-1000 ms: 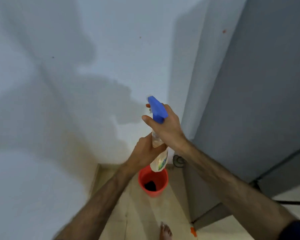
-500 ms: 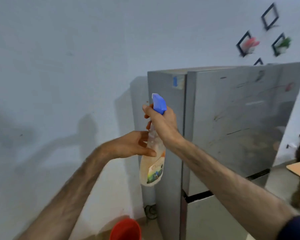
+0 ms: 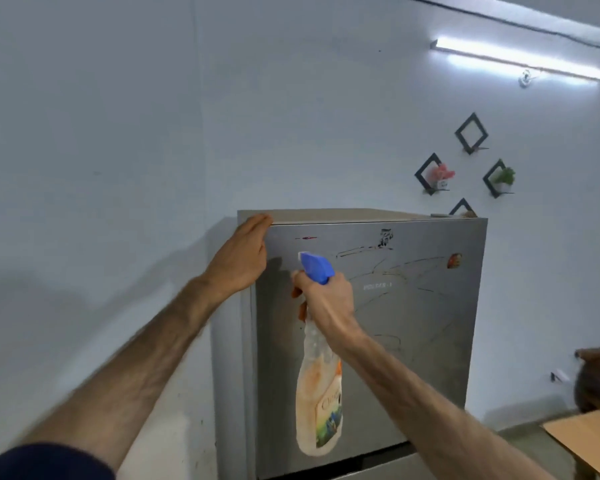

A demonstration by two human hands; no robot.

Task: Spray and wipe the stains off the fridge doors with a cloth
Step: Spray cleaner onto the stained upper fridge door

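- Spraying stage only: right hand [image 3: 326,299] grasps the bottle [image 3: 319,393] by its neck, blue nozzle aimed at the upper door [image 3: 413,341].
- Left hand [image 3: 243,258] rests flat on the fridge's top left corner, grasping nothing.
- Stains [image 3: 383,239], scribbles and a red streak, remain across the door; no wetness is discernible.
- Cloth not in view; wiping judged wholly outstanding.
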